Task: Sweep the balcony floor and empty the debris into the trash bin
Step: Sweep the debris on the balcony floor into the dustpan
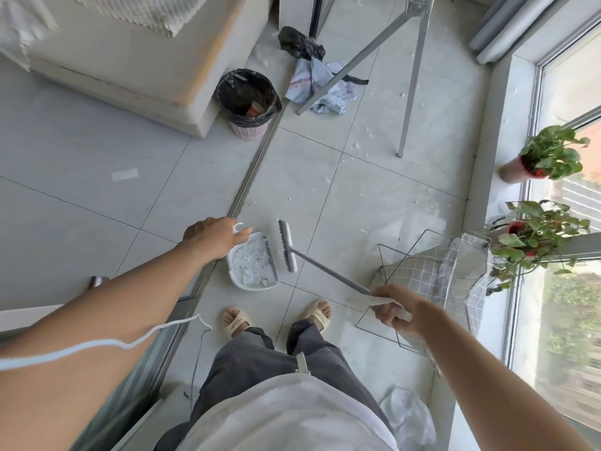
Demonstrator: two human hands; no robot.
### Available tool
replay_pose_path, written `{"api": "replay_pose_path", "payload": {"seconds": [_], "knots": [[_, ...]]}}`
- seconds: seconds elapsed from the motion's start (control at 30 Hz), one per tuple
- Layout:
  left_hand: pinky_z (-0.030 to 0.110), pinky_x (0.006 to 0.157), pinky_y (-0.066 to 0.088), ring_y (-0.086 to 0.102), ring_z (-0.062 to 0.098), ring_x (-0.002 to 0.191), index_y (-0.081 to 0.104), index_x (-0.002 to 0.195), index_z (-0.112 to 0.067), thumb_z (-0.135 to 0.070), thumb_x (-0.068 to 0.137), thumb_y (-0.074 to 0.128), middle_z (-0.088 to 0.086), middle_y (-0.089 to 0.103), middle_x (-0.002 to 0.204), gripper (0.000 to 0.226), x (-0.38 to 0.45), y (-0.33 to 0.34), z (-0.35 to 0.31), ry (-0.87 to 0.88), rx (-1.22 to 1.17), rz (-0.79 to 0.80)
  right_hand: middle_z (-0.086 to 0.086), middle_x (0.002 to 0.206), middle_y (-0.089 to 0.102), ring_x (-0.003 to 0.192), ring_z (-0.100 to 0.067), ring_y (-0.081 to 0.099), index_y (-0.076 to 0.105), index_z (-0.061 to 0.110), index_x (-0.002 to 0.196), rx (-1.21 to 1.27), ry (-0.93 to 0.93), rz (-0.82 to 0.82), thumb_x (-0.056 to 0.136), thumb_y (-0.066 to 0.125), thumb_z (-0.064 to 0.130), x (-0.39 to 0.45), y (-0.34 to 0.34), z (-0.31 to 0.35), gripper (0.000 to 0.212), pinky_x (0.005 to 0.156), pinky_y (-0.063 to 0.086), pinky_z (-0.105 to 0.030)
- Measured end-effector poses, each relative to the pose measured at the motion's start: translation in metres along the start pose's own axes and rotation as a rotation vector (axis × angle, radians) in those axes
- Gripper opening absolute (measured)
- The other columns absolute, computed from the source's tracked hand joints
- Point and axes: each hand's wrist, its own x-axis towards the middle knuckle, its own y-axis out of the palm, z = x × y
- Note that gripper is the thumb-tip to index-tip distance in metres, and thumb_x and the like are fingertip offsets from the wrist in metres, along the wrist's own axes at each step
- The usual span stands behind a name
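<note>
Two bare arms reach forward and down over the balcony floor [357,190]. The left hand [211,237] is stretched out over the door track, wrist nearly straight, with thumb and fingers closed around the white loop handle [238,227] of the dustpan [252,266]. The dustpan sits on the tiles just ahead of the person's feet, its tray filled with white debris [250,263]. The right hand [395,307] is lower and nearer the body, fingers curled around the pale grip end of the broom [325,266], knuckles up. From that hand the grey broom shaft slants forward and to the left, down to the brush head [287,247], which lies just beside the dustpan's open lip, bristles facing it.

More white scraps [356,146] are scattered across the tiles farther ahead, around the grey legs of a metal rack [411,76]. The trash bin [248,102], pink with a black liner, stands well apart from the dustpan, beside the door track and against a pale block. Crumpled bags [312,79] lie on the floor near it. A wire basket with a checked cloth liner [432,271] stands just beside the right hand, and two potted plants [549,157] sit on the window ledge to the right.
</note>
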Motion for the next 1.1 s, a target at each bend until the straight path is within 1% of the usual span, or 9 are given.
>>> {"api": "replay_pose_path", "payload": {"seconds": [0.13, 0.27, 0.37, 0.43, 0.53, 0.73, 0.93, 1.0, 1.1], "knots": [[0.033, 0.070, 0.040, 0.059, 0.030, 0.091, 0.054, 0.104, -0.024, -0.074, 0.090, 0.029, 0.008, 0.065, 0.105, 0.058, -0.003, 0.003, 0.007, 0.024, 0.017, -0.009, -0.007, 0.055, 0.048, 0.036, -0.012, 0.038, 0.051, 0.001, 0.091, -0.181, -0.023, -0.152, 0.096, 0.045, 0.011, 0.017, 0.032, -0.006, 0.012, 0.032, 0.032, -0.017], [0.033, 0.071, 0.041, 0.061, 0.031, 0.097, 0.057, 0.113, -0.025, -0.075, 0.090, 0.029, 0.007, 0.066, 0.108, 0.061, -0.002, 0.005, 0.010, 0.038, 0.007, -0.026, -0.008, 0.053, 0.050, 0.034, -0.013, 0.039, 0.055, 0.000, 0.085, -0.243, 0.017, -0.198, 0.093, 0.046, 0.008, 0.032, 0.081, -0.019, 0.014, 0.036, 0.034, -0.017], [0.032, 0.069, 0.040, 0.060, 0.030, 0.092, 0.058, 0.114, -0.025, -0.074, 0.090, 0.029, 0.005, 0.066, 0.106, 0.062, 0.001, 0.006, 0.016, 0.058, -0.006, -0.032, -0.009, 0.056, 0.046, 0.033, -0.012, 0.039, 0.053, -0.002, 0.091, -0.204, 0.062, -0.111, 0.092, 0.048, 0.005, 0.028, 0.091, -0.014, 0.008, 0.032, 0.034, -0.017], [0.032, 0.068, 0.039, 0.059, 0.029, 0.089, 0.058, 0.115, -0.024, -0.073, 0.092, 0.028, 0.006, 0.066, 0.106, 0.062, 0.003, 0.004, 0.021, 0.071, -0.004, -0.040, -0.007, 0.055, 0.044, 0.033, -0.010, 0.038, 0.052, -0.004, 0.096, -0.055, 0.062, -0.024, 0.093, 0.046, 0.005, 0.017, 0.078, 0.004, 0.011, 0.028, 0.033, -0.017], [0.032, 0.069, 0.040, 0.061, 0.031, 0.095, 0.057, 0.117, -0.023, -0.072, 0.092, 0.029, 0.007, 0.066, 0.110, 0.062, 0.005, 0.000, 0.028, 0.081, -0.002, -0.063, -0.005, 0.053, 0.045, 0.032, -0.007, 0.040, 0.054, -0.004, 0.087, 0.115, 0.032, 0.051, 0.097, 0.039, 0.010, -0.009, 0.052, 0.033, 0.023, 0.025, 0.033, -0.015], [0.033, 0.072, 0.042, 0.062, 0.032, 0.099, 0.057, 0.124, -0.025, -0.074, 0.091, 0.028, 0.007, 0.067, 0.112, 0.066, 0.016, -0.009, 0.032, 0.080, 0.013, -0.081, -0.009, 0.063, 0.048, 0.035, -0.010, 0.040, 0.056, -0.002, 0.096, -0.207, -0.136, -0.110, 0.099, 0.041, 0.010, -0.040, 0.055, 0.074, 0.020, 0.027, 0.034, -0.017], [0.030, 0.067, 0.039, 0.060, 0.029, 0.083, 0.061, 0.098, -0.026, -0.074, 0.089, 0.031, 0.003, 0.068, 0.093, 0.057, 0.022, -0.022, 0.032, -0.027, 0.023, -0.106, -0.015, 0.070, 0.052, 0.043, -0.018, 0.048, 0.060, -0.006, 0.101, -0.591, -0.273, -0.323, 0.091, 0.057, 0.007, 0.004, 0.093, 0.153, 0.018, 0.036, 0.036, -0.019], [0.029, 0.063, 0.040, 0.059, 0.026, 0.075, 0.059, 0.087, -0.024, -0.074, 0.087, 0.031, -0.001, 0.063, 0.079, 0.056, 0.018, -0.024, 0.035, -0.061, 0.026, -0.095, -0.015, 0.071, 0.051, 0.044, -0.021, 0.049, 0.059, -0.007, 0.101, -0.709, -0.319, -0.345, 0.089, 0.058, 0.003, 0.022, 0.105, 0.182, 0.016, 0.036, 0.035, -0.019], [0.030, 0.065, 0.039, 0.056, 0.025, 0.074, 0.052, 0.080, -0.024, -0.072, 0.087, 0.034, 0.000, 0.061, 0.078, 0.052, 0.009, -0.020, 0.033, -0.131, 0.033, -0.080, -0.018, 0.080, 0.053, 0.053, -0.025, 0.052, 0.059, -0.006, 0.104, -0.851, -0.345, -0.331, 0.087, 0.056, -0.002, 0.042, 0.119, 0.224, 0.018, 0.034, 0.038, -0.019]]}}
